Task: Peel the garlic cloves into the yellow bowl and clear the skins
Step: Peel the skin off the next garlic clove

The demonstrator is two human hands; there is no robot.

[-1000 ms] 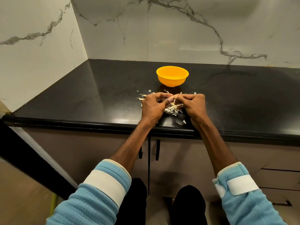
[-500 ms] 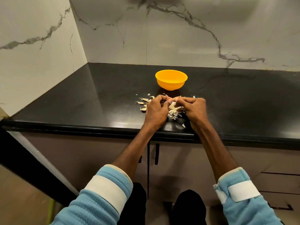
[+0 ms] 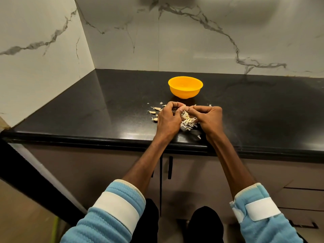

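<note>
A: Surroundings first, quick, off the yellow bowl (image 3: 185, 88).

B: Bowl stands on a black counter (image 3: 105, 106). Marble wall (image 3: 35, 41) is well left of the bowl and runs on behind it. Under the counter edge, on the bowl's near side, two dark cabinet handles (image 3: 170, 167). Between the bowl and the hands, only a few skin flecks.

A: Inside the bowl?

B: Just its yellow inner wall shows from where I stand. Contents, cannot tell.

A: Garlic?

B: Three unpeeled cloves (image 3: 156, 108) lie loose on the counter, near-left of the bowl, just beside the left hand (image 3: 167, 120) on its outer side. Skin pile (image 3: 188, 122) is straight in front of the bowl, between the two hands and touching both. One stray skin (image 3: 199, 136) is near-right of the bowl, close to the counter edge.

A: Hands?

B: Left hand has its fingers curled, tips turned inward. Right hand (image 3: 210, 118), near-right of the bowl, is curled the same way. Their fingertips meet over the pile and pinch a small pale piece (image 3: 182, 108) together. Clove or skin, cannot tell, the fingers cover most of it. Blue sleeves (image 3: 108, 216) with white straps on both forearms.
</note>
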